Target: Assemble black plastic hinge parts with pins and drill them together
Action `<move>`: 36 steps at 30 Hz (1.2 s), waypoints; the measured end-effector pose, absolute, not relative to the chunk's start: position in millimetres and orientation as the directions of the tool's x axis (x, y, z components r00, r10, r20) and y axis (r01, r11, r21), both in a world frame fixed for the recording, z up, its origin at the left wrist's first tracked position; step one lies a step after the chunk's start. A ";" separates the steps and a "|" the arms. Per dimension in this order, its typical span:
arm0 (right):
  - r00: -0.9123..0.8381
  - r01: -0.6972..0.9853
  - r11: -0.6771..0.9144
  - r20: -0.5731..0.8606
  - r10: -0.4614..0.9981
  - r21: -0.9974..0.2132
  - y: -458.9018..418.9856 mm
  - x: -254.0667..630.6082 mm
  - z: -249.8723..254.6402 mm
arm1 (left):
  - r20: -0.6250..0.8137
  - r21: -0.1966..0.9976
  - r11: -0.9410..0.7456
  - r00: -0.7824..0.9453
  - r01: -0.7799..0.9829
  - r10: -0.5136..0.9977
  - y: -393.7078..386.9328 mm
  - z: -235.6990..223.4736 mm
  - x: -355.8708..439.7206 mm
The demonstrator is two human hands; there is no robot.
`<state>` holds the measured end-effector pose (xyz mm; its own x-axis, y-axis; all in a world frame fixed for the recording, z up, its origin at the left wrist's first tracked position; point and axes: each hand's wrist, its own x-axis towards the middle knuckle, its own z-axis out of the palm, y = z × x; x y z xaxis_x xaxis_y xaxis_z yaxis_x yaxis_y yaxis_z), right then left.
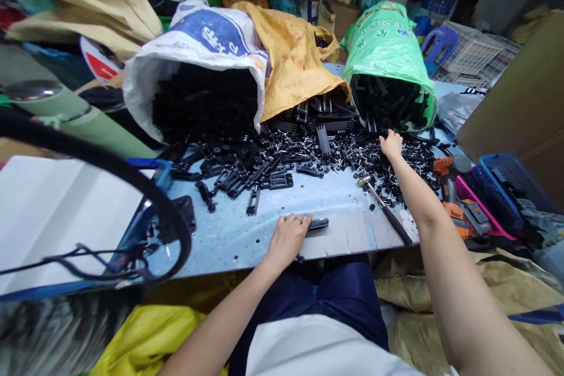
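Close to the table's front edge, my left hand (288,238) is closed on a long black plastic part (318,224) that lies on the pale board. My right hand (391,145) reaches far forward to the heap of small black parts and silver pins (339,150), just below the mouth of the green bag (381,41). Its fingers are curled down among the pieces, and whatever they hold is too small to make out. A hammer (385,211) with a black handle lies between the right forearm and the board.
A white sack (198,41) and a yellow bag (291,64) lie tipped over at the back, black parts spilling out. An orange power drill (449,179) and a blue basket (506,176) stand right. A black cable (176,205) loops across the left side.
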<state>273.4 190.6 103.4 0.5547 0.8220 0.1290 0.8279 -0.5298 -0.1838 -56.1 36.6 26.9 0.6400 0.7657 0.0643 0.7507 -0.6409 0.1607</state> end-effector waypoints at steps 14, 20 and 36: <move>0.532 0.844 -0.525 0.040 0.846 -0.110 216.7 291.8 129.2 | 0.210 0.307 -0.674 0.643 0.672 0.737 29.7 -1.8 -62.6; 0.156 0.866 -0.041 0.192 0.969 -0.498 112.8 226.8 152.1 | 0.548 0.371 -0.641 0.399 0.672 0.735 38.9 22.3 -51.9; -0.557 0.814 0.458 -0.257 0.789 -0.356 -3.2 163.8 87.4 | -0.064 0.469 -0.573 0.673 0.672 0.737 37.6 36.4 -35.0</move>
